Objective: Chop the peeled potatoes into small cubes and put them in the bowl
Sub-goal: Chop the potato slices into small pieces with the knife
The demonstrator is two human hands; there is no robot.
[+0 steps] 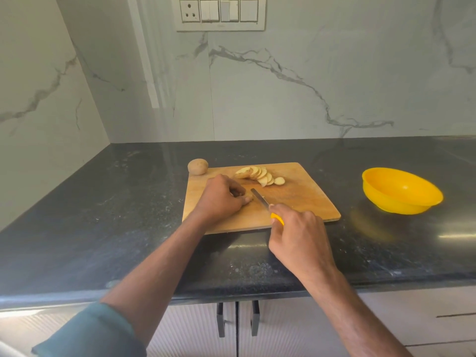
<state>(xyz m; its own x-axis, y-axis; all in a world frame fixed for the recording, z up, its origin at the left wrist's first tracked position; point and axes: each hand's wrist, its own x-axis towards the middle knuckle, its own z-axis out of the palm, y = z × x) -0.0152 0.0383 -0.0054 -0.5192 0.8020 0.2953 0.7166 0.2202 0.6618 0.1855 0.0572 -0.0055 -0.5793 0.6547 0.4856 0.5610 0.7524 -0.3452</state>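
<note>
Yellow bowl (401, 190) holds nothing; right hand (298, 235) grips knife (260, 198); left hand (221, 197) curls on potato piece.

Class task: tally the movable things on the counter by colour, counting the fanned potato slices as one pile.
Yellow: 2, bowl and knife handle
Tan or brown: 3, chopping board, whole potato, slice pile
Total: 5

No readable text, label, brand or number shows anywhere; the switch plate (220, 13) on the wall carries none.
</note>
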